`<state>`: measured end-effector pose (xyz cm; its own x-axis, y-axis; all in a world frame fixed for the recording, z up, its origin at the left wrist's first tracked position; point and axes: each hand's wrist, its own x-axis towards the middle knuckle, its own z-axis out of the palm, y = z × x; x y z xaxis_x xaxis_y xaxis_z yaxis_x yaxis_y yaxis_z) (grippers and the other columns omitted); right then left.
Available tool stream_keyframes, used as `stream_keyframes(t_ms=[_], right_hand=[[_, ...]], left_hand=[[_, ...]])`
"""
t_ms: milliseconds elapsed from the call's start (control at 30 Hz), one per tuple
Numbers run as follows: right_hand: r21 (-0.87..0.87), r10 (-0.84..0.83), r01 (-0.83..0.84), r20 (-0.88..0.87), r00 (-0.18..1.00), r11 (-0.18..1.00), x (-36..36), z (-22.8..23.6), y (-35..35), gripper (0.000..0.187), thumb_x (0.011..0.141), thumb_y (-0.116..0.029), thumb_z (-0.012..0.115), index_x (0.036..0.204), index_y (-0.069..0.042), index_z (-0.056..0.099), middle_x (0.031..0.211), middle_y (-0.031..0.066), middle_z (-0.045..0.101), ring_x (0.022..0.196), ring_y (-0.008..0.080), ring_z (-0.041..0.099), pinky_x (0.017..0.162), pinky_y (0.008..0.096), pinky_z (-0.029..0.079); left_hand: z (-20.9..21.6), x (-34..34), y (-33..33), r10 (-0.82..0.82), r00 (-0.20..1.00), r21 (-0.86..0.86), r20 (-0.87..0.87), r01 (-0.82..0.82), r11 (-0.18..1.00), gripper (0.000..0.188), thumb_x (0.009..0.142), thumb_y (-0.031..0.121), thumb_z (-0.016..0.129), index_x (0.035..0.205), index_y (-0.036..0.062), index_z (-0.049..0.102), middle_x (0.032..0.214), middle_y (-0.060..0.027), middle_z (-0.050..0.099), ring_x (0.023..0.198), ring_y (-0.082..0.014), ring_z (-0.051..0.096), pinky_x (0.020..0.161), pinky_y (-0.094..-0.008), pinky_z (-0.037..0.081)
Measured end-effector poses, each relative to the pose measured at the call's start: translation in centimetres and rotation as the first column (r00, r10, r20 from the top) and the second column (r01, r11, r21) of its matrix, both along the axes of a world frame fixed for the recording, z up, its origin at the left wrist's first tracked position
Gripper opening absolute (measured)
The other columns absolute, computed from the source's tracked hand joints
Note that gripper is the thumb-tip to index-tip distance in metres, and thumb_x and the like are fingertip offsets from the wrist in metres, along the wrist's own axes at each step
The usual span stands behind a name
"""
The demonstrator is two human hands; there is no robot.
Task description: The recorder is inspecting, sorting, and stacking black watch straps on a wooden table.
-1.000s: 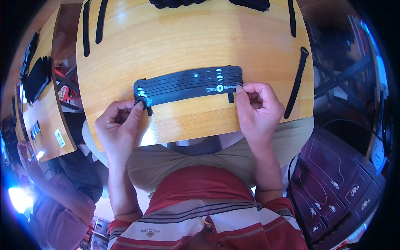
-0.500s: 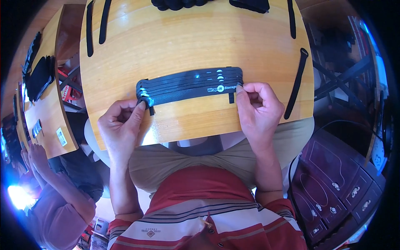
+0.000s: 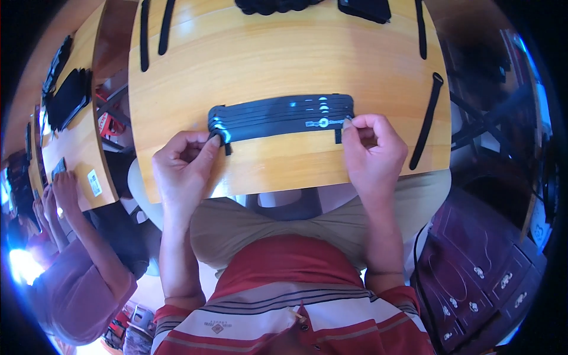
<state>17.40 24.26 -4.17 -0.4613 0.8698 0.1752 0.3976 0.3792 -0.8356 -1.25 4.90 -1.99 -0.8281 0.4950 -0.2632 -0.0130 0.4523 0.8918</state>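
Observation:
A fanned stack of long black printed strips (image 3: pixel 272 121) lies near the front edge of the wooden table (image 3: pixel 284 65). Its layers overlap like steps, with pale print toward the right end and short black tabs poking out below. My left hand (image 3: pixel 186 168) pinches the lower left corner between thumb and fingers. At the opposite end, my right hand (image 3: pixel 376 154) is closed on the right corner in the same kind of pinch. To the right of that hand lies a single black strap (image 3: pixel 427 121) with a loop at its far end.
More black straps lie at the far left (image 3: pixel 144 35) and far right (image 3: pixel 422 32). At the far edge are a black bundle (image 3: pixel 278 5) and a dark flat stack (image 3: pixel 365 8). A co-worker (image 3: pixel 77 284) sits left at another table. A dark red cabinet (image 3: pixel 467 260) stands right.
The whole view has shifted slightly, so the table sits further right in it. Both my hands keep their pinch on the stack's ends. The co-worker's hand has reached the dark piece on their table.

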Motion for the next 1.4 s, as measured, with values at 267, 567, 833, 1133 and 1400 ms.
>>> stream_keyframes(t_ms=[267,567,833,1133,1400], right_hand=[[-0.031,0.015,-0.013,0.062,0.998,0.999,0.0,1.0,0.2,0.009,0.082,-0.001,0.072,0.081,0.000,0.063,0.071,0.0095,0.066,0.057,0.0166,0.064,0.055,0.0303,0.050],[0.064,0.057,-0.062,0.069,0.996,0.996,0.0,1.1,0.1,0.007,0.083,-0.001,0.071,0.088,0.002,0.067,0.079,0.0125,0.067,0.059,0.0190,0.065,0.057,0.0316,0.051],[0.118,0.071,-0.084,0.109,0.992,0.989,-0.1,1.1,0.1,0.006,0.082,-0.003,0.069,0.087,0.001,0.067,0.081,0.0134,0.066,0.063,0.0234,0.066,0.060,0.0352,0.052],[0.206,0.085,-0.129,0.210,0.974,0.970,0.1,1.1,0.3,0.007,0.083,-0.007,0.068,0.087,-0.001,0.067,0.081,0.0129,0.065,0.070,0.0286,0.066,0.063,0.0401,0.052],[0.440,0.360,-0.606,0.523,0.773,0.662,-2.1,1.9,-4.2,0.047,0.094,-0.031,0.062,0.133,-0.005,0.059,0.145,0.0119,0.052,0.142,0.0312,0.039,0.118,0.0496,0.028]], left_hand=[[-0.6,-0.3,-0.1,-0.031,0.999,0.002,-0.010,0.031,1.000,0.008,0.088,0.002,0.075,0.090,-0.0042,0.070,0.073,0.0016,0.065,0.063,-0.0020,0.054,0.058,-0.0182,0.045],[-1.0,-0.1,0.1,-0.051,0.991,0.041,-0.120,0.056,0.998,0.009,0.087,0.002,0.074,0.092,-0.0042,0.070,0.073,-0.0012,0.066,0.062,-0.0034,0.055,0.057,-0.0206,0.046],[-0.3,0.3,-0.1,-0.142,0.928,-0.015,-0.344,0.146,0.989,0.019,0.085,-0.002,0.071,0.104,0.0019,0.073,0.077,-0.0070,0.067,0.060,-0.0118,0.060,0.056,-0.0267,0.049],[1.1,2.7,0.7,-0.659,0.194,-0.600,-0.727,0.288,0.747,0.050,0.089,0.022,0.061,0.133,0.0007,0.059,0.154,-0.0182,0.042,0.145,-0.0297,0.037,0.120,-0.0498,0.026],[-0.6,3.4,0.4,-0.651,0.258,-0.543,-0.713,0.384,0.747,0.073,0.093,0.055,0.056,0.138,-0.0029,0.054,0.152,-0.0185,0.045,0.146,-0.0295,0.036,0.121,-0.0498,0.020]])
